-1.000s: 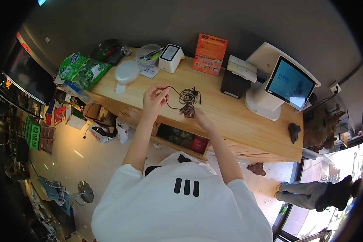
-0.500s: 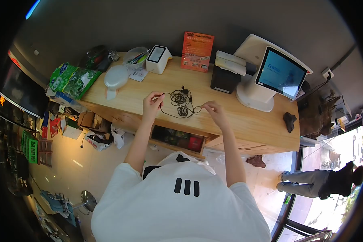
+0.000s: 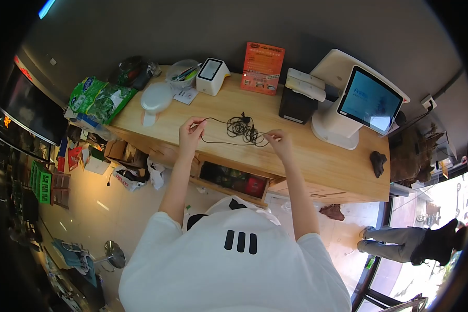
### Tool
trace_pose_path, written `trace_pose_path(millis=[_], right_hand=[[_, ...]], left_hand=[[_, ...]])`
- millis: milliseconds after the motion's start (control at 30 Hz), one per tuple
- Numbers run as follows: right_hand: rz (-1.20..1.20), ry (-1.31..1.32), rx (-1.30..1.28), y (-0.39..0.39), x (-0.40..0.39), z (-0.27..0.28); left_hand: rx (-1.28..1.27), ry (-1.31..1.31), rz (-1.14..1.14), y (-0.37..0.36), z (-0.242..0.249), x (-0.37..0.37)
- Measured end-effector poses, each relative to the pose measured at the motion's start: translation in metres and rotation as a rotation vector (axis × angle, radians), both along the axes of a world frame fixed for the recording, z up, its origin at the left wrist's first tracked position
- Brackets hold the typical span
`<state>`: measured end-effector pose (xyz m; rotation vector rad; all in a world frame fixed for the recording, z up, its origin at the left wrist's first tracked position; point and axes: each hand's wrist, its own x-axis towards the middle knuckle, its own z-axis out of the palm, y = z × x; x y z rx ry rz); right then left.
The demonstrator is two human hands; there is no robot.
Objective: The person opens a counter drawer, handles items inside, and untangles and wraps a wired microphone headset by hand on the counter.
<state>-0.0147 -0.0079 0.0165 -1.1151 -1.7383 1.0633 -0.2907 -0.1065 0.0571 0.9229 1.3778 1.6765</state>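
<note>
A thin black tangled cable lies on the wooden counter in front of me. My left hand pinches one end of it at the left, with the strand running right to the tangle. My right hand pinches another strand at the right side of the tangle. The cable is stretched out between the two hands, just above the counter top.
On the counter stand a tablet terminal, a black box printer, an orange sign, a small white card reader, a pen cup and green bags. Another person's legs stand at the right.
My hands have drawn farther apart and the cable is pulled out longer between them. The tangle sits flatter and closer to my right hand.
</note>
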Motion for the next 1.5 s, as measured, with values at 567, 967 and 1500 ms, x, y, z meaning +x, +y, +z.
trace_pose_path(millis=[567, 967, 1500], right_hand=[[-0.778, 0.096, -0.047, 0.017, 0.201, -0.027], [-0.131, -0.455, 0.414, -0.031, 0.060, -0.016], [-0.523, -0.186, 0.386, 0.006, 0.136, 0.035]], left_hand=[[-0.052, 0.220, 0.451, 0.066, -0.074, -0.077], [0.182, 0.996, -0.311, 0.033, -0.037, 0.125], [0.106, 0.518, 0.010, 0.066, 0.004, 0.042]])
